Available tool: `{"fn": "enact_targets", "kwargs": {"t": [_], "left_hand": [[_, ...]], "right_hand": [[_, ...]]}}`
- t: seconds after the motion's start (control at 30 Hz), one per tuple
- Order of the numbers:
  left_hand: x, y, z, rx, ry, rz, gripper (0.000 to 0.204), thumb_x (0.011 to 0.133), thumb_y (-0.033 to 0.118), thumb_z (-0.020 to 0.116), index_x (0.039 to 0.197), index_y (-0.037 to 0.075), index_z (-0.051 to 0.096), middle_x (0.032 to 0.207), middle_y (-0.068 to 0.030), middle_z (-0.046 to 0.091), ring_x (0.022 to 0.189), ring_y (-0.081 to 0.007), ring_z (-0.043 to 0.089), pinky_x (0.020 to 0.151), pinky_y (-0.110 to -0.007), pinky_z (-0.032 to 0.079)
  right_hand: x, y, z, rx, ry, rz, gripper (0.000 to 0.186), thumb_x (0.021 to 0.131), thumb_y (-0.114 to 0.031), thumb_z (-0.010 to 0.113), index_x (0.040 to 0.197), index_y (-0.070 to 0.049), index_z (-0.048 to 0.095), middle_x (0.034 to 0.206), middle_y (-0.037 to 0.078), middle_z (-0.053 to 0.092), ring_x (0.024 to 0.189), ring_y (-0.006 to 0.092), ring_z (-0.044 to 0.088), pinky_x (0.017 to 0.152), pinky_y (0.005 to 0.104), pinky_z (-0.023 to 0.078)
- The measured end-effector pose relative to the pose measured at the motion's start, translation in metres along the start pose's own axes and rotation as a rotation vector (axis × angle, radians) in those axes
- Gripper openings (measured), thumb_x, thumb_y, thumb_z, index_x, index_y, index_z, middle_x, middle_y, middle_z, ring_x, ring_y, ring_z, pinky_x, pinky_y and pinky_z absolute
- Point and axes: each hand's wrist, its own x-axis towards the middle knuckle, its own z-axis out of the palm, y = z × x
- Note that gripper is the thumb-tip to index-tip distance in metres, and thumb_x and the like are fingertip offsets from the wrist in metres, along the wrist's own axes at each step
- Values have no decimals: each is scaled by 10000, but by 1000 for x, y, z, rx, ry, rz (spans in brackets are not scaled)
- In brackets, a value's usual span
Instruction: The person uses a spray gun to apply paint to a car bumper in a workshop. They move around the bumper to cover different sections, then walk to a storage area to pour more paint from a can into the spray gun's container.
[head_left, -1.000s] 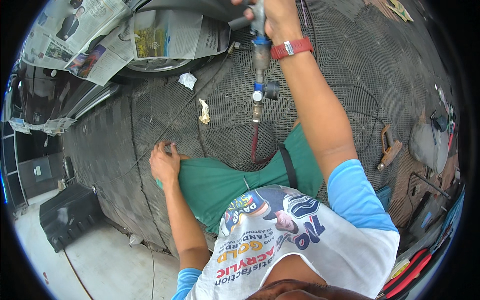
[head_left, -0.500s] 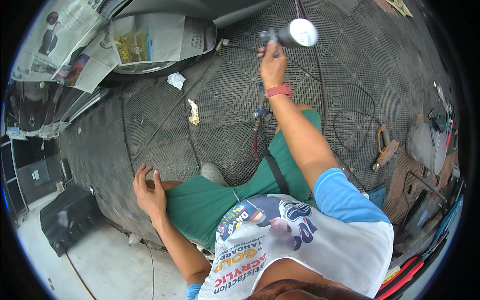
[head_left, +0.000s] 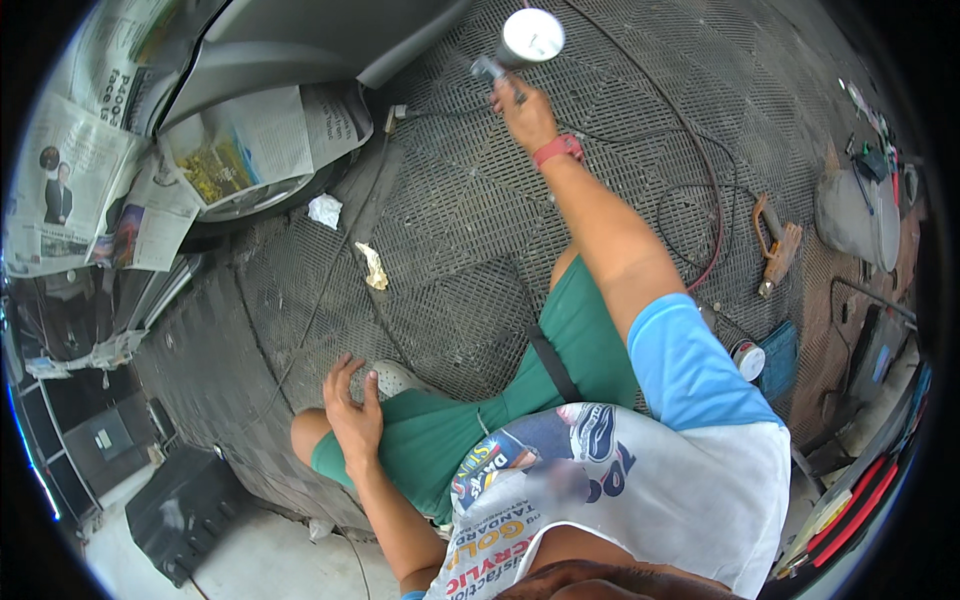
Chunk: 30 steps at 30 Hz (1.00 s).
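Note:
My right hand is stretched far ahead and closed around a spray gun. A cup with a white top sits on the gun. The gun's nozzle side is near the lower edge of a grey car body panel, apart from it. Motion slightly blurs the gun, and my fingers cover its handle. My left hand lies by my left thigh on the green shorts, fingers apart and nothing in it.
Newspaper masks the car's wheel. A dark red hose and thin cables cross the black grid matting. Crumpled paper, a wooden-handled tool, a small can and a black box lie around me.
My right hand has carried the spray gun ahead and left, closer to the grey panel. The view has shifted too. My left hand has come in from the knee toward the thigh.

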Motion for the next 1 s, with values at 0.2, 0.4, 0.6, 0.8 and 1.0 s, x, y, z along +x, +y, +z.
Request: {"fn": "enact_targets", "kwargs": {"t": [0.2, 0.4, 0.6, 0.8, 1.0], "left_hand": [[-11, -10, 19, 24, -64, 18, 268, 910, 84, 727, 1171, 29, 701, 1316, -182, 662, 1230, -401, 606, 1048, -479, 484], [-17, -3, 42, 34, -173, 137, 283, 922, 98, 714, 1198, 43, 691, 1302, -177, 667, 1235, -390, 606, 1064, -475, 474], [4, 97, 97, -84, -276, 464, 405, 926, 226, 728, 1294, 68, 665, 1391, -157, 613, 1308, -371, 549, 1109, -488, 425], [37, 178, 150, -174, -384, 864, 549, 946, 521, 643, 1273, 83, 688, 1401, -139, 623, 1332, -348, 542, 1158, -537, 341], [47, 184, 168, -197, -403, 874, 526, 896, 510, 683, 1199, 83, 728, 1363, -109, 666, 1331, -336, 562, 1174, -547, 319]], "right_hand": [[81, 4, -72, -74, 366, -167, 543, 1044, -474, 574, 1413, -81, 638, 879, 143, 782, 798, 233, 774, 758, 372, 591], [74, 18, -61, 266, 426, 77, 514, 1095, -481, 467, 1206, -27, 681, 851, 55, 748, 606, 115, 641, 525, 276, 512], [3, 21, 4, 525, 156, 223, 563, 1105, -511, 424, 1174, -11, 674, 927, 63, 720, 794, 110, 684, 526, 242, 510], [-61, -7, 40, 611, -209, 280, 505, 1088, -471, 491, 1193, -25, 703, 836, 53, 722, 663, 83, 652, 480, 241, 487], [-17, 0, 2, 322, -157, 244, 547, 1069, -521, 510, 1217, -35, 712, 789, 58, 721, 693, 116, 685, 656, 306, 561]]}}
